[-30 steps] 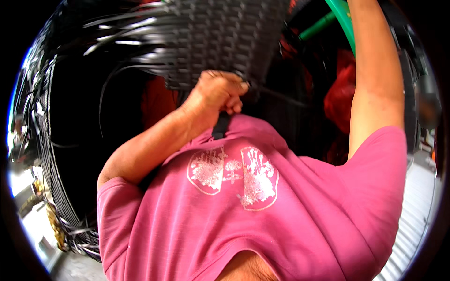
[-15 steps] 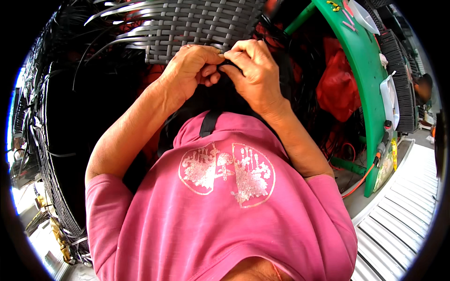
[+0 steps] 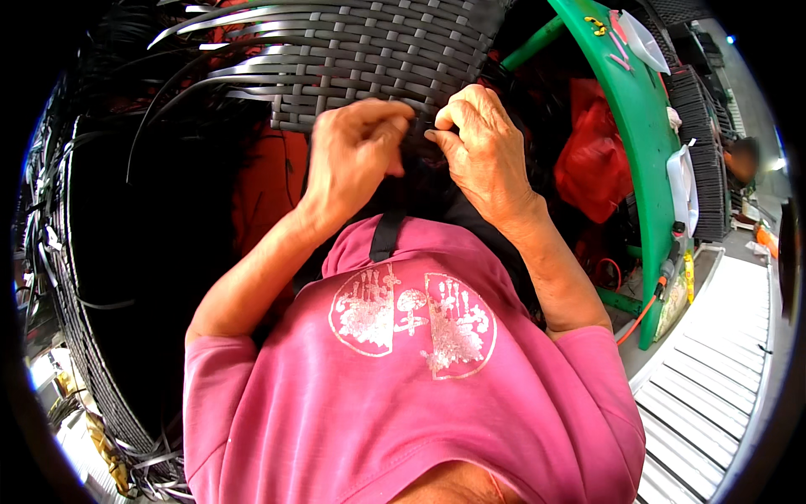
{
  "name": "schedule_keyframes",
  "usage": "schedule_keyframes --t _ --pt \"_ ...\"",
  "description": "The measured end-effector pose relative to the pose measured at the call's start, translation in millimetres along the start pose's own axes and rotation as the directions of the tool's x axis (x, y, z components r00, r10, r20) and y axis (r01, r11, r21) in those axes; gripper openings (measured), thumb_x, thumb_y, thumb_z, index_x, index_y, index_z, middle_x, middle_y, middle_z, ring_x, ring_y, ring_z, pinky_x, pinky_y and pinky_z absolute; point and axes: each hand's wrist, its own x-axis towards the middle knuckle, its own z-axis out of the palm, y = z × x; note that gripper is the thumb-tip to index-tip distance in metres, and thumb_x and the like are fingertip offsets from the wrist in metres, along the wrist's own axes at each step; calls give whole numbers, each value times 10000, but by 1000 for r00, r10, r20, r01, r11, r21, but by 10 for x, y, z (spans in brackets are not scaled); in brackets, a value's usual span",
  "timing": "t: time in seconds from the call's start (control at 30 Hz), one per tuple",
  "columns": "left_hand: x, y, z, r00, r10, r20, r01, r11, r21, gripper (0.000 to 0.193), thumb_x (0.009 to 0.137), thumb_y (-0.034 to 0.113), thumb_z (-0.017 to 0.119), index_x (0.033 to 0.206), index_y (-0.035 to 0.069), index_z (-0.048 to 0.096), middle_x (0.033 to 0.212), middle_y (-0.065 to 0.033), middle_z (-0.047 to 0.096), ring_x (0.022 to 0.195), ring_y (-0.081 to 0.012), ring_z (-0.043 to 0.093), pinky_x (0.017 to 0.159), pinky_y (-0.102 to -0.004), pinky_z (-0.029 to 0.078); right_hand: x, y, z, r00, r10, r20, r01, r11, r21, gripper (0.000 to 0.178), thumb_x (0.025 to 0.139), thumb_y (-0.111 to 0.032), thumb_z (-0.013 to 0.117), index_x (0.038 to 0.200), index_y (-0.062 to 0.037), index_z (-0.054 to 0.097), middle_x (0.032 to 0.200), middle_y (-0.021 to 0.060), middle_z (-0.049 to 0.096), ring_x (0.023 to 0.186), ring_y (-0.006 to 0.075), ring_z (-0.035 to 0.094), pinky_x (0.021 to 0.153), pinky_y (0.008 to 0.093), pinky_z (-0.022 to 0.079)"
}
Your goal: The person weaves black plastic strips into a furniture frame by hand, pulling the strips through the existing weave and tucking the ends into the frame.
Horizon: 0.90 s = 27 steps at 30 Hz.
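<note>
A dark grey woven panel (image 3: 369,50) of flat plastic strips lies in front of me at the top of the view. Long loose strips (image 3: 243,76) fan out from its left side. At the panel's near edge my left hand (image 3: 353,155) is closed, its thumb and fingers drawn together and slightly blurred. Just to its right, by the panel's near right corner, my right hand (image 3: 487,155) pinches with thumb and forefinger. A small gap lies between the two hands. Whatever is between the fingertips is too small and dark to make out.
A green curved frame (image 3: 625,134) stands at the right, with a red bag (image 3: 592,160) inside its curve. An orange-corded tool (image 3: 667,265) hangs on it. Bundled dark strips (image 3: 84,353) rise at the left. A white slatted surface (image 3: 705,370) lies at the lower right.
My hands were together at the panel's edge, fingertips touching; now they are apart, the left blurred by motion. The whole view has shifted slightly, and more of the panel's right part shows.
</note>
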Motion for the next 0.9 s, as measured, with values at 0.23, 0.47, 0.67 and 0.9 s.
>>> schedule_keyframes --t 0.23,0.47,0.67,0.9 --pt "203 -442 -95 605 779 -163 -525 545 653 194 687 -14 662 849 81 611 912 -55 555 841 -246 540 729 -338 411 83 25 -107 998 -61 -7 62 985 161 230 632 26 739 758 -31 556 819 54 524 750 229 521 669 317 445" --pt "248 -509 -52 598 782 -177 -493 532 688 219 706 -32 697 884 83 647 1168 -114 509 939 -244 467 761 -305 402 459 -154 -608 973 215 -82 -59 576 816 160 910 -131 588 853 -24 482 791 164 635 634 218 616 471 221 449" --pt "284 -432 -46 627 769 -123 -478 505 718 210 729 -15 659 903 102 668 1186 -121 498 1042 -263 453 814 -329 385 385 54 -555 887 453 86 -336 507 794 125 873 -90 636 940 15 644 769 88 643 630 125 601 508 215 483" --pt "198 -506 -47 663 734 -147 -475 564 675 325 634 -34 592 922 110 635 1187 -146 458 1115 -346 405 947 -409 337 300 -223 -424 832 483 274 -555 711 432 111 812 -13 666 922 -10 681 723 2 632 569 34 552 490 166 450"
